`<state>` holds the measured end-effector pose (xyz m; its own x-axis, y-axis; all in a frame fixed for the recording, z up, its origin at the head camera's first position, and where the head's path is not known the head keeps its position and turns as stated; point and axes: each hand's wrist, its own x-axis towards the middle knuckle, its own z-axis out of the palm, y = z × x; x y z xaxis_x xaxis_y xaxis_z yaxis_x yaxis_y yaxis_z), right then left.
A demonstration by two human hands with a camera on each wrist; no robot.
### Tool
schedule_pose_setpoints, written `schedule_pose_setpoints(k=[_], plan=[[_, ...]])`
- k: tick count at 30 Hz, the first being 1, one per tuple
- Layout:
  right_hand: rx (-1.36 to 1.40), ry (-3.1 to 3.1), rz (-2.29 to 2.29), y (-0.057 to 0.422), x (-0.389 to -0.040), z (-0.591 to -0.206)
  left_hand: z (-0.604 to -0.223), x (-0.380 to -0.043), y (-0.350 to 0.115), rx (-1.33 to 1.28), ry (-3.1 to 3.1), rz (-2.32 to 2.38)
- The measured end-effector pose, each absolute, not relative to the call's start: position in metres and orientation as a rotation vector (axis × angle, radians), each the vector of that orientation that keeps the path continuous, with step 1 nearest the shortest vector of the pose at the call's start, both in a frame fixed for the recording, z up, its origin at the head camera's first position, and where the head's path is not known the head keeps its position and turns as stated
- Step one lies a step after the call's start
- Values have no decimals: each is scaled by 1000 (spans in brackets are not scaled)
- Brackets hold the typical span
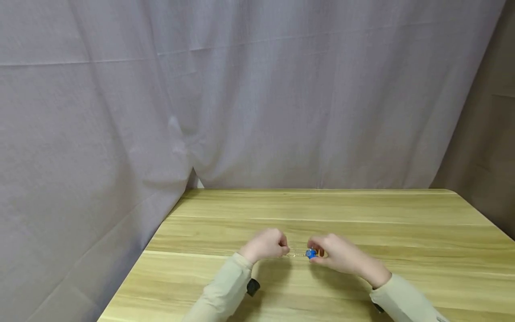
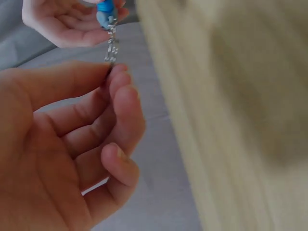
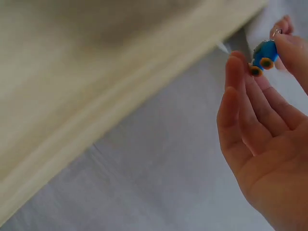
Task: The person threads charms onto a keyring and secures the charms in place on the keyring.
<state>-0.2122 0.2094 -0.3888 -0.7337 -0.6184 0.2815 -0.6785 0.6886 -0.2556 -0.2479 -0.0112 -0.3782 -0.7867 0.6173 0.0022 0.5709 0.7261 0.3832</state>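
Between the two hands a keychain is stretched level above the wooden table [image 1: 362, 210]. My right hand [image 1: 339, 252] pinches its small blue charm [image 1: 310, 253] between thumb and fingertips. In the right wrist view the charm [image 3: 263, 54] shows two round orange parts with dark middles on its underside. A thin metal chain [image 2: 112, 43] runs from the charm to my left hand [image 1: 267, 245]. There the thumb and index finger pinch the chain's far end, which the fingertips hide. The left hand's other fingers are loosely curled, as the left wrist view shows.
A grey curtain [image 1: 257, 98] hangs behind the table and along its left side. Light sleeves [image 1: 225, 286] cover both forearms, and a black piece [image 1: 253, 287] sits at the left wrist. The hands' shadows fall on the tabletop.
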Motion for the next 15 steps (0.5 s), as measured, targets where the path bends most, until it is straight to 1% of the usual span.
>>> schedule_pose_setpoints(k=[7,15], plan=[[1079,-2783,300,199,-209,-410,-391,-242,-4,878,2705,384],[1116,-2808,301,192,-204,-416,-398,-235,-1,796,2685,326]])
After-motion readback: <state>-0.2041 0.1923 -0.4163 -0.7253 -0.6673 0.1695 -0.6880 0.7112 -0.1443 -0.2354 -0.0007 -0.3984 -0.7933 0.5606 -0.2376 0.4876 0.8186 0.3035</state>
